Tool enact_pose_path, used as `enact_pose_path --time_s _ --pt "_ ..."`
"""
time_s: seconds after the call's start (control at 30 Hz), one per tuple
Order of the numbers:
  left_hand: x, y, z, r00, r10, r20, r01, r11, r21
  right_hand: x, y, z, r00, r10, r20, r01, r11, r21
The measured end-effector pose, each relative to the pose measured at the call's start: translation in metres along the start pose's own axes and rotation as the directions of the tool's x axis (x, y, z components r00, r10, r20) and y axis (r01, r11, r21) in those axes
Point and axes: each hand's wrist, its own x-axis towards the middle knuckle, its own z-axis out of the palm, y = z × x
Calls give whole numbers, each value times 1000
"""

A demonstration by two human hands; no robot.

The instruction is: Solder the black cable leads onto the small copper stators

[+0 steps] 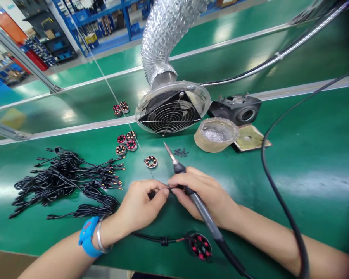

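Note:
My left hand point(144, 203) is closed in a pinch on a thin wire. My right hand point(203, 195) holds a soldering iron point(202, 211), its bare tip pointing up and away, while its thumb and forefinger pinch a short black piece against the left fingertips. Just below my hands, a black cable point(151, 237) leads to a round coil part with red windings point(200, 247). Beyond the fingers lies a single coil part with copper-coloured windings point(150, 162). Small black tube pieces point(180, 152) are scattered right of the iron's tip.
A heap of black cables point(58, 178) lies at left. Several coil parts point(126, 143) sit behind. A fan with a foil duct point(171, 116) stands at the back, beside a round tub point(216, 135), a sponge tray point(250, 138) and a dark holder point(244, 110). The iron's cord point(267, 166) loops at right.

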Motion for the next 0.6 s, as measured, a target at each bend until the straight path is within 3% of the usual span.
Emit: enact_pose_path --time_s 0.1,0.2,0.4,0.5,0.6 --pt "-8 7 -1 998 0 62 1 1000 -11 -1 -4 4 999 30 -16 -31 998 -50" --pt "-16 16 1 991 78 107 -88 992 90 -3 -9 9 997 46 -59 -52 994 -99" --pt "-16 18 -3 968 217 122 -245 924 294 -7 -4 9 994 -44 -97 29 989 -147" --pt "-16 22 -22 959 280 35 -267 862 431 -10 1 -1 999 -40 -11 38 984 -173" --pt "-28 29 -60 963 233 -132 -160 896 415 -16 -4 -16 991 35 128 -15 988 -152"
